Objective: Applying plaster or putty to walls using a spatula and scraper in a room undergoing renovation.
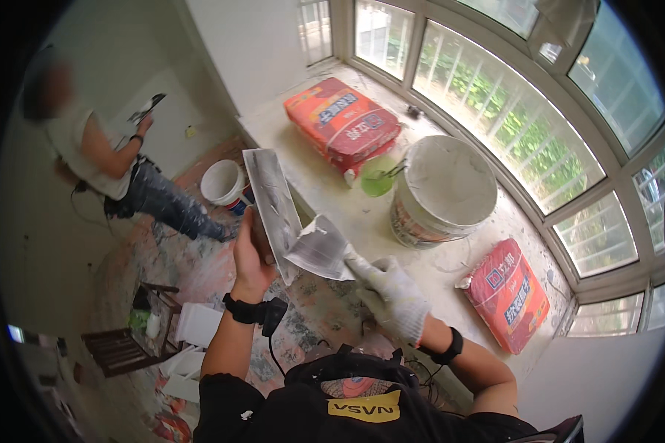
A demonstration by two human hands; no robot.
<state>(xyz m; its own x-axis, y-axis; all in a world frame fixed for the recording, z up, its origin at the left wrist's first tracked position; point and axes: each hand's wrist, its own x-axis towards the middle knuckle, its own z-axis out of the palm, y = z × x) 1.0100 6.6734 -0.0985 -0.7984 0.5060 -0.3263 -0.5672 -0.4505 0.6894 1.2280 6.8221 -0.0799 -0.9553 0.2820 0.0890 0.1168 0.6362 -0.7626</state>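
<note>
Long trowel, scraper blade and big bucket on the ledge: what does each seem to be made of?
Long trowel: probably metal, dull grey and streaky, with a flat face and straight edges.
Scraper blade: likely thin metal, with a satin grey sheen, fine streaks and whitish edges.
Big bucket: seemingly plastic, given its smooth rounded wall and thick rim; whitish smears hide much of the finish.

Pale walls [240, 37] left and lower right. Blotchy pink-grey floor [203, 273]. Dark slatted furniture [111, 353], lower left. Pale ledge [436, 284] under barred windows [488, 103]; greenery [528, 144] outside. Lit by daylight.
</note>
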